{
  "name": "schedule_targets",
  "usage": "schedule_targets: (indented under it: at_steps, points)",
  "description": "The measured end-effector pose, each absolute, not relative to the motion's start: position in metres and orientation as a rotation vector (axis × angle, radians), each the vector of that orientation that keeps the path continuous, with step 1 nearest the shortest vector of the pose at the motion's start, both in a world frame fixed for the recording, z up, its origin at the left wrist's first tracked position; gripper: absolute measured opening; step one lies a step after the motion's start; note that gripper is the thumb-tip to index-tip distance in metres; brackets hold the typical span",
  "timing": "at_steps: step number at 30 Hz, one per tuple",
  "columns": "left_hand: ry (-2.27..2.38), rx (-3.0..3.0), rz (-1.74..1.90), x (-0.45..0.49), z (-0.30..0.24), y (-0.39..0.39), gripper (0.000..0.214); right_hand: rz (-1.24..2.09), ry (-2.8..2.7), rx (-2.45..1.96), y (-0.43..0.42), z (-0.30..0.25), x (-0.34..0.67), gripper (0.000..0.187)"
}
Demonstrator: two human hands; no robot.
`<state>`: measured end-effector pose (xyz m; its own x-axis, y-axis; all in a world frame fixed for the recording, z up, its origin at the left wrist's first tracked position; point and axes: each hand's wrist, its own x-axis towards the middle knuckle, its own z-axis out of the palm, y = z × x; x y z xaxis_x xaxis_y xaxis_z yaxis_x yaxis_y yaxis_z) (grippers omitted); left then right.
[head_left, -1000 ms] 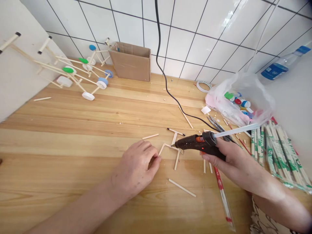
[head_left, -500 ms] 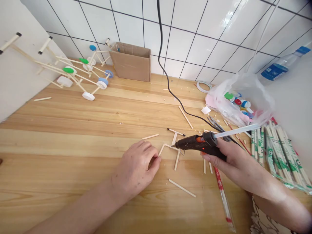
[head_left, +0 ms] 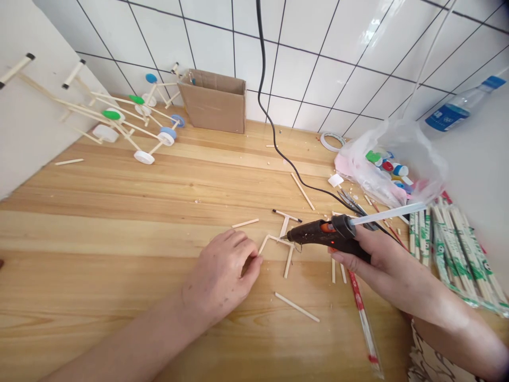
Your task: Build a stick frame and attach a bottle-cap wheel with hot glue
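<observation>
My right hand (head_left: 369,254) is wrapped round a black hot glue gun (head_left: 314,232) with a clear glue stick (head_left: 389,213) jutting from its back. The gun's nozzle points left, at a joint of a small frame of wooden sticks (head_left: 288,260) on the table. That frame has a crossbar with black ends (head_left: 287,215). My left hand (head_left: 226,265) pinches the left leg of the frame between thumb and fingers. Loose cut sticks lie close by, one stick (head_left: 296,306) in front and another stick (head_left: 245,223) behind.
Stick cars with bottle-cap wheels (head_left: 143,156) stand at the back left beside a cardboard box (head_left: 214,103). A black cord (head_left: 274,132) runs across the table. To the right are scissors (head_left: 350,201), a bag of bottle caps (head_left: 433,164), wrapped chopsticks (head_left: 457,244) and a tape roll (head_left: 332,141).
The glue gun and my right hand have shifted very slightly to the right. My left hand and the stick frame stay in place.
</observation>
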<state>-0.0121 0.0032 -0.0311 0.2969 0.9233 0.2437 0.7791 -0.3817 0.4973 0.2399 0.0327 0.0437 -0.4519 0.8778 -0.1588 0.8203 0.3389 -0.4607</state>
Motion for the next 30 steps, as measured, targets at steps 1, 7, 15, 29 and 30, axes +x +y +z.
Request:
schedule_targets:
  at_steps: [1,7,15,29,30]
  points:
    - [1.547,2.28,0.723,-0.0121,-0.0312,0.0033,0.014,0.739,-2.474,-1.564,0.0327,0.0438,0.2394,0.016]
    - [1.547,2.273,0.717,-0.0128,-0.032,0.0029,0.014,0.709,-2.491,-1.574,0.0332,0.046,0.2394,0.017]
    - [1.543,2.267,0.725,-0.0118,-0.032,0.0033,0.014,0.736,-2.489,-1.62,0.0325,0.0446,0.2442,0.018]
    - [1.537,2.262,0.729,-0.0124,-0.0325,0.0032,0.014,0.767,-2.448,-1.549,0.033,0.0422,0.2398,0.016]
    - [1.538,2.261,0.73,-0.0125,-0.0326,0.0032,0.014,0.758,-2.453,-1.541,0.0329,0.0417,0.2387,0.015]
